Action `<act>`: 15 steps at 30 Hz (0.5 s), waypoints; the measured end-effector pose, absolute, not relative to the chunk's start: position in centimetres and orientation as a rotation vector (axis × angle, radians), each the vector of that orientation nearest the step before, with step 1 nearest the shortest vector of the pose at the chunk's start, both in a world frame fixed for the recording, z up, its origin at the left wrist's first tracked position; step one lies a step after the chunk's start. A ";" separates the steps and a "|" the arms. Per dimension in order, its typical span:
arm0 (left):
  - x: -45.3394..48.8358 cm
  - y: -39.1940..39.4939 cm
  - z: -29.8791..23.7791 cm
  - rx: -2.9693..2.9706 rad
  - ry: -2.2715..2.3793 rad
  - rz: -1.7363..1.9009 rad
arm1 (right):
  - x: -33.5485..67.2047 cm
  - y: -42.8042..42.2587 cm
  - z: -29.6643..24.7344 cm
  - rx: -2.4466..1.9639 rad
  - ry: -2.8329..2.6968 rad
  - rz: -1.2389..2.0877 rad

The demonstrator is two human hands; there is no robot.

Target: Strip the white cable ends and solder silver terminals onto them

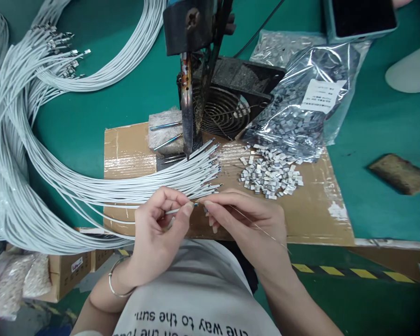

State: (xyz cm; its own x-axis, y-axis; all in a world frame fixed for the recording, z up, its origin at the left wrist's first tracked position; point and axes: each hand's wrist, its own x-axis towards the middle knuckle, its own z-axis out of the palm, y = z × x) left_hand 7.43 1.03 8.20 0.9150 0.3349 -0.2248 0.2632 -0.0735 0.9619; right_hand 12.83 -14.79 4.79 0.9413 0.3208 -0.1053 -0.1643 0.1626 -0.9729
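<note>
My left hand (pixel 166 231) pinches the end of a white cable (pixel 172 211) between thumb and forefinger. Close beside it, my right hand (pixel 248 224) is closed, thumb against forefinger, on a thin silvery solder wire (pixel 257 227) that trails back over the hand. The two sets of fingertips almost meet at the cable's coloured tip. Just beyond them lies a fan of white cables (pixel 182 179) with stripped ends. A soldering iron (pixel 186 107) points down over these cables, held in a dark stand. Loose small metal terminals (pixel 271 172) are heaped beyond my right hand.
Cardboard (pixel 311 210) covers the table's near edge. Behind the iron stands a black fan (pixel 227 102), with a wrapped block (pixel 164 130) to its left. A plastic bag of terminals (pixel 301 116), a phone-like device (pixel 360 21) and a brown pad (pixel 401 173) lie right; thick cable bundles (pixel 10 140) fill the left.
</note>
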 end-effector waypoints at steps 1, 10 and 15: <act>7.4 1.1 8.2 1.658 0.460 0.055 | 12.8 -14.8 4.8 -1.368 -0.129 0.341; 7.6 1.3 8.8 1.625 0.466 -0.032 | 12.9 -14.6 4.7 -1.366 -0.135 0.302; 7.6 1.4 8.8 1.597 0.472 -0.024 | 13.0 -14.5 4.6 -1.365 -0.171 0.279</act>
